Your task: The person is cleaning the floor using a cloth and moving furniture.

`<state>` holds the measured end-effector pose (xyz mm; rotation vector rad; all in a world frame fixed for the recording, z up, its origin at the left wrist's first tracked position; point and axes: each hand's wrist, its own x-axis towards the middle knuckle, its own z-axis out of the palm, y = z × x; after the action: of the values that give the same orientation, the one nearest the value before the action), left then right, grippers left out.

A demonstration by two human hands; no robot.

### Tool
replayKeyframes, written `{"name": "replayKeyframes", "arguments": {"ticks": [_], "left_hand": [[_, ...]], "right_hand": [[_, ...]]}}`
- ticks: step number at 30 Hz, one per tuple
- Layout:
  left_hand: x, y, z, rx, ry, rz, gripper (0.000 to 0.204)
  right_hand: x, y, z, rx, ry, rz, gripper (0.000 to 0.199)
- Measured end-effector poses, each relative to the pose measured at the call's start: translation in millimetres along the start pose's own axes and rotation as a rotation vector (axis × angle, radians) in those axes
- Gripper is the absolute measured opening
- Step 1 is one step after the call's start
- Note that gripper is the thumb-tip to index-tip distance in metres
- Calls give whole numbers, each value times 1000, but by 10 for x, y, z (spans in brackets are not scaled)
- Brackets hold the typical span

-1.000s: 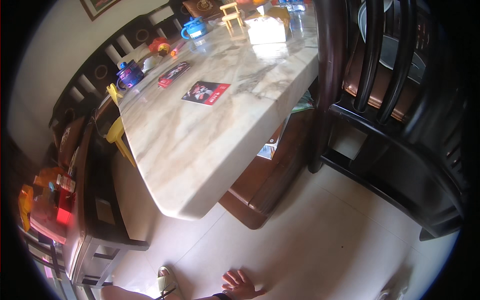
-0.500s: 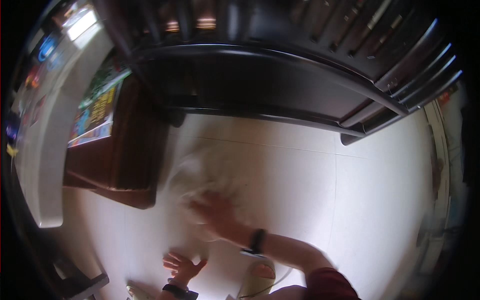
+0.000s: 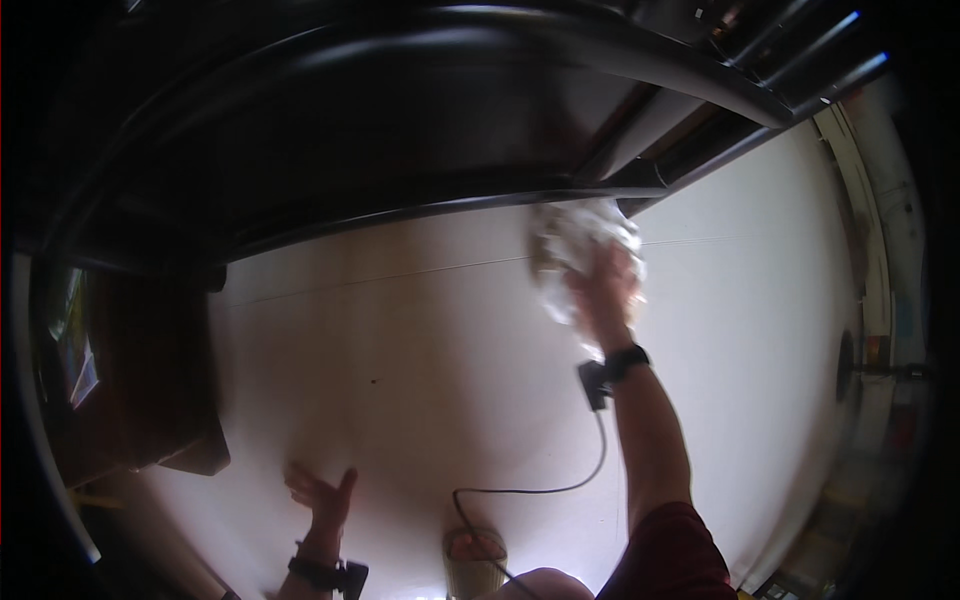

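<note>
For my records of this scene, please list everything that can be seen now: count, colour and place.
Dark furniture: count unclear, near-black, along the top
Block-shaped furniture: 1, brown, left
Cloth: 1, whitish, right of centre
Floor: 1, pale, centre
Cable: 1, dark, lower middle
Wristbands: 2, black, lower left and right of centre
Slipper: 1, light, bottom centre
Blurred items: count unclear, mixed colours, right rim
Sleeve: 1, dark red, lower right
Foot: 1, bare, in the slipper
Left hand: 1, bare, lower left
Right hand: 1, bare, on the cloth
</note>
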<state>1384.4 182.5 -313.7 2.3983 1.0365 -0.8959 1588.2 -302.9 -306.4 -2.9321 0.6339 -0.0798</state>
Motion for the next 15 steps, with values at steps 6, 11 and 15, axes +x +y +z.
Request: {"name": "replayKeyframes", "arguments": {"ticks": [6,11,15], "left_hand": [[-128,991,-73,12,-109,-397,138],[537,24,159,-160,-233,22,109],[534,-46,-114,381,-65,876,64]], "right_hand": [[-845,1950,-574,139,82,672,58],[-1588,1148,-680,-45,207,252,54],[-2199,-1055,-603,466,-23,-524,61]]}}
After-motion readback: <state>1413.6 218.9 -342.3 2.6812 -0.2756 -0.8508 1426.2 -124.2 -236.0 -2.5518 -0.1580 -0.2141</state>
